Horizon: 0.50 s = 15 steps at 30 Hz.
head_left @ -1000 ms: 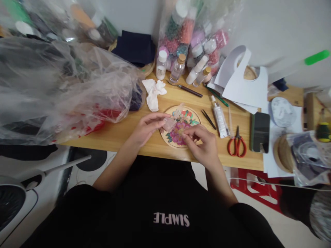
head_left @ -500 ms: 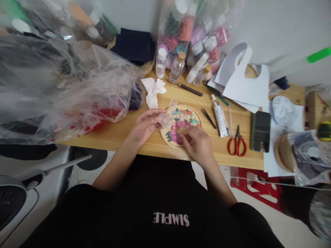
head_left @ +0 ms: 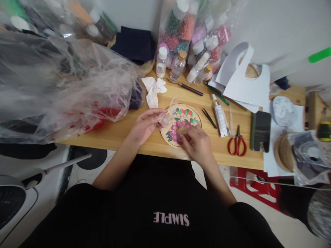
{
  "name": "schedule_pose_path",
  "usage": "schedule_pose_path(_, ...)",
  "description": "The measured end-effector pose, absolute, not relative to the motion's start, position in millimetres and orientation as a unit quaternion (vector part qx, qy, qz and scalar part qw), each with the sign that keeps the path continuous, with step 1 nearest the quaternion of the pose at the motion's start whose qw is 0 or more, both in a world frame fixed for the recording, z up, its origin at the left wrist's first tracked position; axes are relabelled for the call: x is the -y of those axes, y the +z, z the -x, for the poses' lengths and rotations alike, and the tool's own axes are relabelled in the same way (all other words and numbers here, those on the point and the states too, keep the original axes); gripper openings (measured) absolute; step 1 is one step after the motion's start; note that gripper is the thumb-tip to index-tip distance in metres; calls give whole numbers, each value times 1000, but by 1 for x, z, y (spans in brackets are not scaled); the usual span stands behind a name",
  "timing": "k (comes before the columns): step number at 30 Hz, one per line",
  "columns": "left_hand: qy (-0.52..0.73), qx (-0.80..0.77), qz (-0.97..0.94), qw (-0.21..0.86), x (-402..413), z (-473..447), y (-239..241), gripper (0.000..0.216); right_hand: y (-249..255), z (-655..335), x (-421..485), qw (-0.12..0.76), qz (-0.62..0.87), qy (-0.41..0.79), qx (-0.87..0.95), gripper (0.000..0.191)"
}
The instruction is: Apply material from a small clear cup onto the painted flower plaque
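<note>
A round wooden disc [head_left: 186,117] painted with pink, red and green flowers lies on the wooden table [head_left: 121,132] in front of me. My left hand [head_left: 145,124] is closed on a small clear plastic bag [head_left: 167,117] at the disc's left rim. My right hand [head_left: 196,144] rests on the disc's lower right part, fingers curled and pinched over the pink flower. What the pinch holds is too small to make out.
Black tweezers [head_left: 209,117], a glue tube [head_left: 220,116], red scissors [head_left: 237,144] and a dark phone [head_left: 261,131] lie right of the disc. Crumpled tissue [head_left: 153,90], small bottles [head_left: 177,66], bead bags [head_left: 181,31] and white paper cutouts [head_left: 245,82] sit behind. Large plastic bags [head_left: 64,86] fill the left.
My left hand with the clear bag has drawn slightly left and lower, off the disc's middle. My right hand has shifted a little left over the pink flower.
</note>
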<state>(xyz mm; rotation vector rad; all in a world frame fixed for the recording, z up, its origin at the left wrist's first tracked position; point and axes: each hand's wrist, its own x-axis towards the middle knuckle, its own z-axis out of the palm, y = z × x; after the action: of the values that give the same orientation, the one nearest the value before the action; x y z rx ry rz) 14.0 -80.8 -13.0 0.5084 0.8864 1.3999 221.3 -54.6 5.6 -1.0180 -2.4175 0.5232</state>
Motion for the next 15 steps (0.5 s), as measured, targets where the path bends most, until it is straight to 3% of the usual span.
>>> schedule_pose_path(15, 612, -391, -208, 655, 81, -14, -11, 23, 6, -221, 54, 225, 370, 188, 882, 17)
